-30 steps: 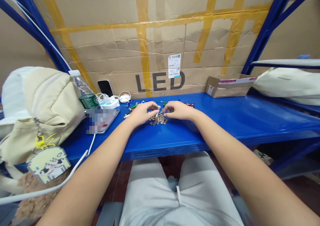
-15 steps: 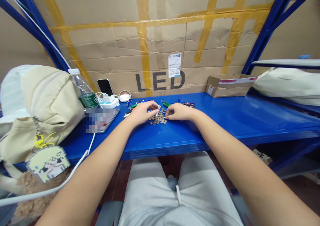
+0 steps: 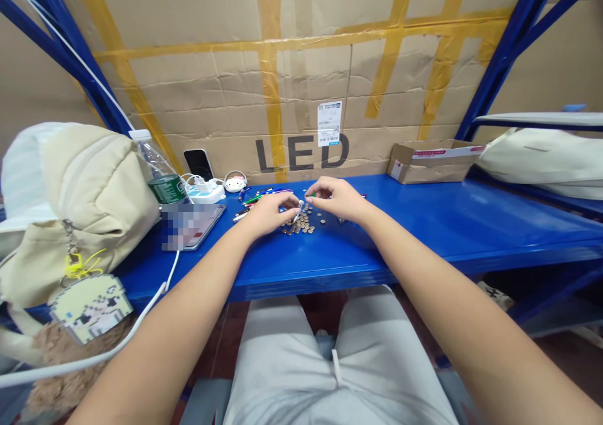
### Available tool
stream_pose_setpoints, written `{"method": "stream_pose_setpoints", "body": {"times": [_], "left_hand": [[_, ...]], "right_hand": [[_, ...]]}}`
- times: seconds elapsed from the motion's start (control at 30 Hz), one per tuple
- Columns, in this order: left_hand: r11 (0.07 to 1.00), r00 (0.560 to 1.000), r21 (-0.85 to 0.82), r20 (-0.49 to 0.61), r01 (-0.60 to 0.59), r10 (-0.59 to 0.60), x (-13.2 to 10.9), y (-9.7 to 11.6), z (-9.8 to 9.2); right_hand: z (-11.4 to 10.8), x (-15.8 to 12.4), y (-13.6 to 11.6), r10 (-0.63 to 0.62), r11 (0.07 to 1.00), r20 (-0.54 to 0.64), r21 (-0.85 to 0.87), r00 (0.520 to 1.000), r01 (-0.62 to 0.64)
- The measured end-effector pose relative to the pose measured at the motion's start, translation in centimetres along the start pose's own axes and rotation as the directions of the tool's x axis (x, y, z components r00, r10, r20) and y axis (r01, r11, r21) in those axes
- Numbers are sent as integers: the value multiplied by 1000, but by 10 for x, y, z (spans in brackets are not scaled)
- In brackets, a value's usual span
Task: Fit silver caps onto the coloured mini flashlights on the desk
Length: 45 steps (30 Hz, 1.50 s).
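Observation:
My left hand (image 3: pixel 272 214) is closed around a small, slim white object (image 3: pixel 298 209), held upright over a pile of small round brownish pieces (image 3: pixel 298 225) that look like coins. My right hand (image 3: pixel 338 198) is raised just to the right, thumb and fingers pinched together near the top of the white object. Whatever is between those fingertips is too small to name. A few loose pieces lie under the right hand. Behind my left hand are several coloured pen-like sticks (image 3: pixel 257 199); more of them are partly hidden behind my right hand.
To the left are a beige bag (image 3: pixel 103 186), a plastic bottle (image 3: pixel 166 183), a tablet-like device (image 3: pixel 207 221) and a power strip (image 3: pixel 207 193). An open cardboard box (image 3: pixel 424 164) stands at the back right of the blue table (image 3: pixel 424 224). A white cable (image 3: pixel 155 296) crosses the left side.
My right hand has risen from the pile and moved back, its fingertips now near the top of the white object. The left hand has stayed in place.

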<state>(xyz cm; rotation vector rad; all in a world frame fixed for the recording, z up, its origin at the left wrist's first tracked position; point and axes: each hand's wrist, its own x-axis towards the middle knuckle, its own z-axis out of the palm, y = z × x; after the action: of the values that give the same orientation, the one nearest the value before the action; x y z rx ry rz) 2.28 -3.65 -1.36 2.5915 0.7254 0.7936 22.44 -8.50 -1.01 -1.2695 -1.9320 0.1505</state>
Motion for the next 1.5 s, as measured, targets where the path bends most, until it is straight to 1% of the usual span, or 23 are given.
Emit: {"method": "stream_pose_setpoints", "body": {"times": [0.07,0.2,0.27,0.33,0.37,0.43,0.5,0.6,0.63,0.7,0.8,0.87,1.0,1.13,1.2,1.27,1.37,1.5], "left_hand": [[1000,1000,-1,3,-4,4,0,-1,0],[1000,1000,-21,4,-1,1,1,-2,1],[1000,1000,-28,7,1,0,1,-2,1],[1000,1000,-30,4,6,-6,0,-1,0],[1000,1000,-27,-1,10,-10,0,0,0],[1000,1000,-17,-11,19,-19,0,1,0],[1000,1000,-5,-21,21,-21,0,2,-1],[1000,1000,11,-23,19,-19,0,1,-1],[1000,1000,14,-19,20,-20,0,0,-1],[1000,1000,17,-9,19,-19,1,-2,0],[1000,1000,21,-6,9,-9,1,-3,0],[1000,1000,29,-8,9,-9,1,-3,0],[999,1000,43,-3,18,-18,0,-1,1],[999,1000,41,2,10,-10,0,0,1],[999,1000,43,-1,6,-6,0,0,1],[999,1000,43,-4,0,0,0,-1,1],[999,1000,35,-7,-7,7,1,-1,1],[1000,1000,25,-10,-2,2,1,-1,1]], "right_hand": [[0,0,-3,-27,999,-32,44,999,28],[3,-1,-4,-52,997,19,59,998,51],[4,-1,-4,-44,998,35,54,998,42],[1,0,-2,-7,1000,40,24,999,6],[-2,0,0,20,1000,35,-17,999,-19],[-9,1,7,84,984,26,-158,996,-79],[-18,0,18,163,931,45,-338,986,-139],[-27,-3,35,304,837,124,-509,945,-203],[-28,-4,39,334,812,135,-543,933,-213],[-27,-4,43,357,783,134,-582,924,-218],[-21,-3,40,348,769,122,-604,930,-209],[-16,-2,36,359,764,142,-612,922,-203],[-9,1,34,374,772,188,-606,908,-193],[-6,3,35,342,777,182,-607,922,-168],[-5,4,33,306,804,178,-574,935,-154],[-5,4,29,261,859,148,-487,954,-159],[-6,3,19,235,936,76,-285,969,-205],[-6,1,8,253,967,52,-26,966,-252]]}}
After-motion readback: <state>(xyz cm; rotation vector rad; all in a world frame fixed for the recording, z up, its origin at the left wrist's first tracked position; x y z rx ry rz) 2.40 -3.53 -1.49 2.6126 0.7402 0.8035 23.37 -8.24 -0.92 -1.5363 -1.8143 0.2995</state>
